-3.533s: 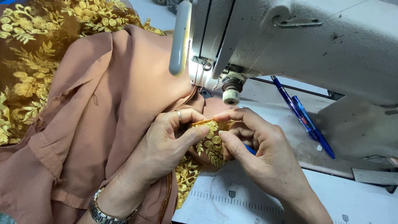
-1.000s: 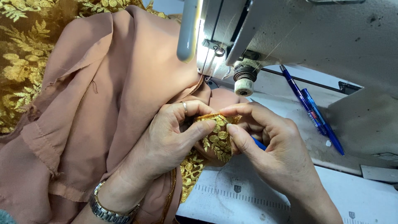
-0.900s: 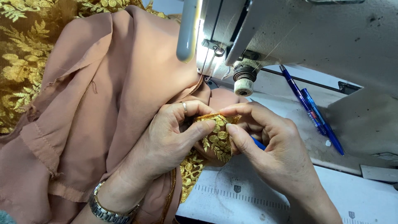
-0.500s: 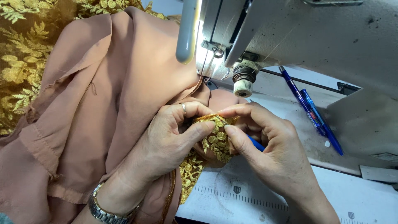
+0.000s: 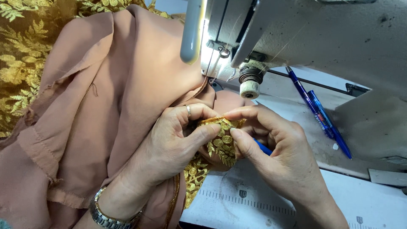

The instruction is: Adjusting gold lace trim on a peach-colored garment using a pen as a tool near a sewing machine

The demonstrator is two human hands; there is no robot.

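Observation:
My left hand [image 5: 176, 142], with a ring and a metal wristwatch, pinches the gold embroidered lace trim [image 5: 221, 142] from the left. From the right, my right hand [image 5: 277, 148] pinches the same trim; a blue tool [image 5: 263, 148] shows between its fingers. The trim edges a dusty-pink fabric [image 5: 106, 106] that spreads to the left and bunches under the white sewing machine [image 5: 318, 34]. Both hands hold the folded trim just in front of the machine's head.
Gold leaf-patterned lace [image 5: 21, 63] lies at the upper left. Two blue pens [image 5: 320, 114] rest on the machine bed to the right. A white table surface with a printed ruler scale [image 5: 246, 199] runs along the bottom. A grey lever [image 5: 191, 29] hangs from the machine.
The view has shifted slightly. Both hands stay pinched on the gold trim, with only small finger adjustments along its edge.

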